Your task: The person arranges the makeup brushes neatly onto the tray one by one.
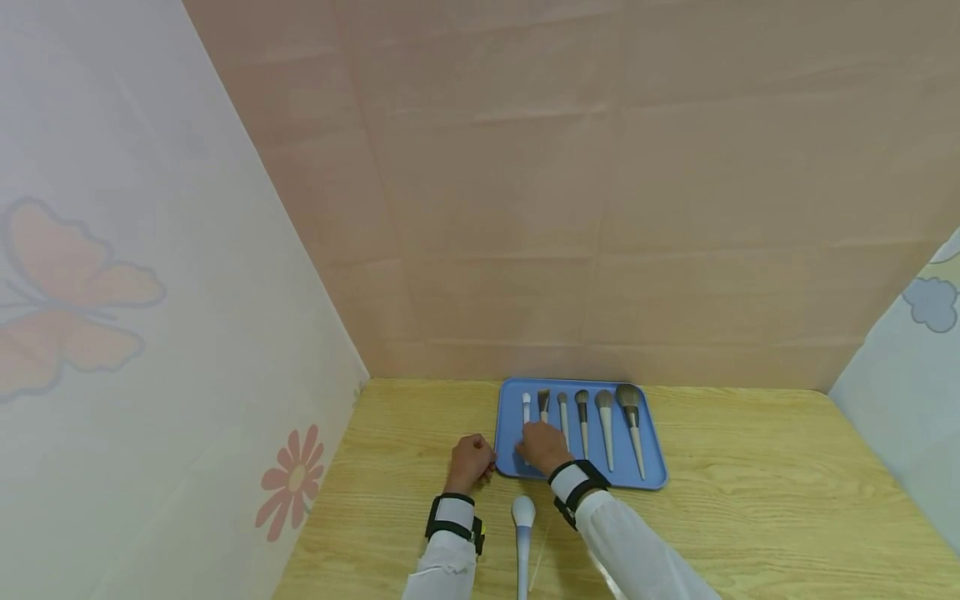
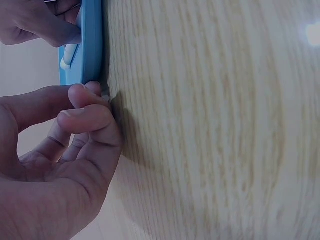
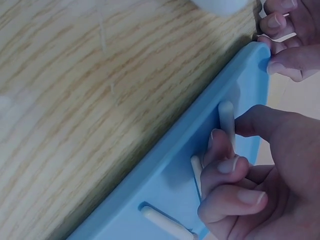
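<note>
A blue tray (image 1: 510, 417) lies at the back of the table, with several makeup brushes side by side in it, bristle ends away from me. My right hand (image 1: 544, 447) reaches over the tray's left part. Its thumb and forefinger pinch the white handle of the leftmost makeup brush (image 3: 226, 117), whose small pale tip shows beyond the hand. At the tray's front left corner is my left hand (image 1: 471, 460), thumb over the rim and fingers outside, gripping the edge. Beside the pinched brush lies an angled flat brush (image 1: 543, 400), its handle partly covered by the right hand.
A long object with a rounded white head (image 1: 523, 510) and a light blue neck lies on the wooden table (image 1: 765, 492), between my forearms. The largest brush (image 1: 628, 397) is at the tray's right. A beige wall (image 1: 600, 208) rises right behind the tray.
</note>
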`<control>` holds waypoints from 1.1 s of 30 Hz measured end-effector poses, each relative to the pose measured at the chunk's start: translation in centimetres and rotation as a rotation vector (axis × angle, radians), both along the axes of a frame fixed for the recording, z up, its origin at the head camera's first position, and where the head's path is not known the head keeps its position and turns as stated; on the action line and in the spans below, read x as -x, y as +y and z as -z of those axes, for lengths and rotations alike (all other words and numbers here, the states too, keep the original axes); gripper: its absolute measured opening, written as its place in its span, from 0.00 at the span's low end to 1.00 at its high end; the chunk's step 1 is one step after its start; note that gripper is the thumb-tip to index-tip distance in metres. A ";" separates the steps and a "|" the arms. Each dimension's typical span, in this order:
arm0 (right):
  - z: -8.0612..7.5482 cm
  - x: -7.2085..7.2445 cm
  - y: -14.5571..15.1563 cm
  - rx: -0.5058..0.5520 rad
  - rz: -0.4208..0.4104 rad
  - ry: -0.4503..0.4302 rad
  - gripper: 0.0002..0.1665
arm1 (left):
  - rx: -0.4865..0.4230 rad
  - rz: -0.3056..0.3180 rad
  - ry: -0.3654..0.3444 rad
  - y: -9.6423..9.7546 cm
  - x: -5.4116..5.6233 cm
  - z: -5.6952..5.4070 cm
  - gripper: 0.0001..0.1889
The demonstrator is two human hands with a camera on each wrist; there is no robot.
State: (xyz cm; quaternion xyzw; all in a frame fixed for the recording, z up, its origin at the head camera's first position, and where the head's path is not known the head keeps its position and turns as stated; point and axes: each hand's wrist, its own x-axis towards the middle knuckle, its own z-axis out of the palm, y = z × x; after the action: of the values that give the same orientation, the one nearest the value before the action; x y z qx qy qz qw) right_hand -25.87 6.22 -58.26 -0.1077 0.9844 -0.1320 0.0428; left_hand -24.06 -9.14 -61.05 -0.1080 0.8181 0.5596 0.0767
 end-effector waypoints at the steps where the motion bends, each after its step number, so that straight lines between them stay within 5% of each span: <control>1: 0.0 0.0 0.0 0.001 -0.003 0.002 0.16 | -0.002 0.000 -0.001 0.0 0.0 0.0 0.08; 33: 0.1 0.1 0.1 -0.001 -0.038 0.012 0.17 | -0.017 0.012 0.042 -0.1 -0.3 -0.3 0.08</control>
State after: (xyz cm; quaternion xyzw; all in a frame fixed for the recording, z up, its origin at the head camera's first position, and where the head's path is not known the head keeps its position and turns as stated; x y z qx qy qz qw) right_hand -25.94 6.28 -58.40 -0.1272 0.9825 -0.1300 0.0396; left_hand -23.71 -9.24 -60.72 -0.0906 0.8153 0.5683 0.0641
